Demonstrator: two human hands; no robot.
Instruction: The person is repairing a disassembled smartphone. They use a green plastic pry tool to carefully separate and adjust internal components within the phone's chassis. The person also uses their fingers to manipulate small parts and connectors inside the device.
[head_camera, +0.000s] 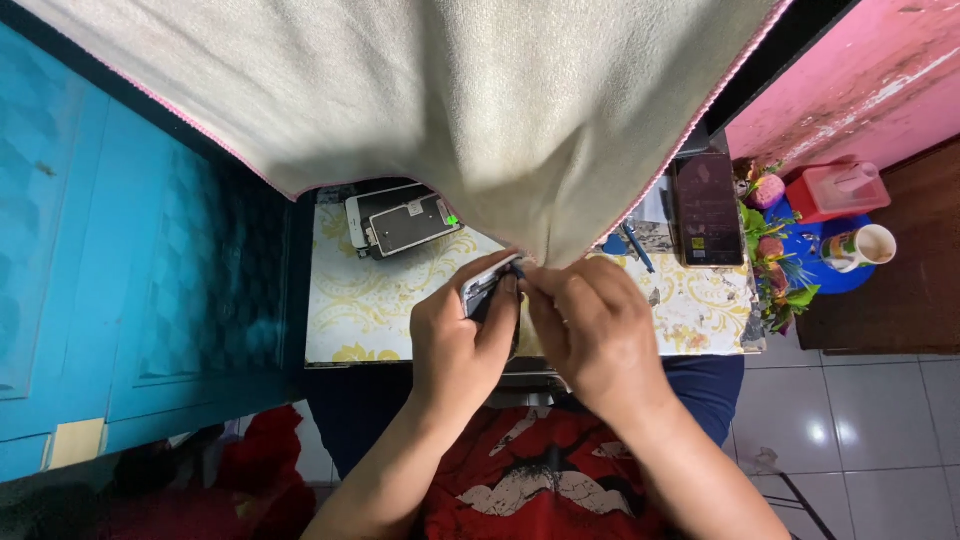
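Head view: I see left hand (462, 340) gripping small phone (488, 285) by its edge, held up over little table (370, 300) with yellow flower pattern

Right hand (590, 335) pinched tight at phone's top corner, maybe on thin dark tool, too small to tell

Big cream towel (450, 100) hangs over top, hides part of table

Two more phones (400, 222) lie flat at table's far left, dark phone (706, 208) far right, mug (868, 246) off table

My guess: prying phone open; next move needs steady, gentle pull
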